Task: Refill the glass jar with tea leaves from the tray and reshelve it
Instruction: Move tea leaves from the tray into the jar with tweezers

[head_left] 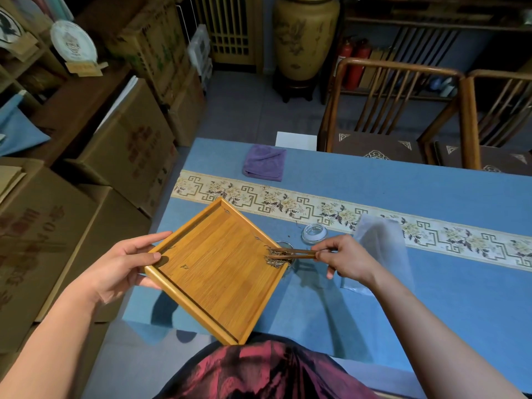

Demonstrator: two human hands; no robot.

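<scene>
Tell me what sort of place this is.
Probably a tea shop's back room or tasting room: stacked cardboard boxes beside the table, a wrapped tea cake displayed on a stand, and a large ceramic urn.

Left hand grips, thumb on top; right hand pinches.
</scene>
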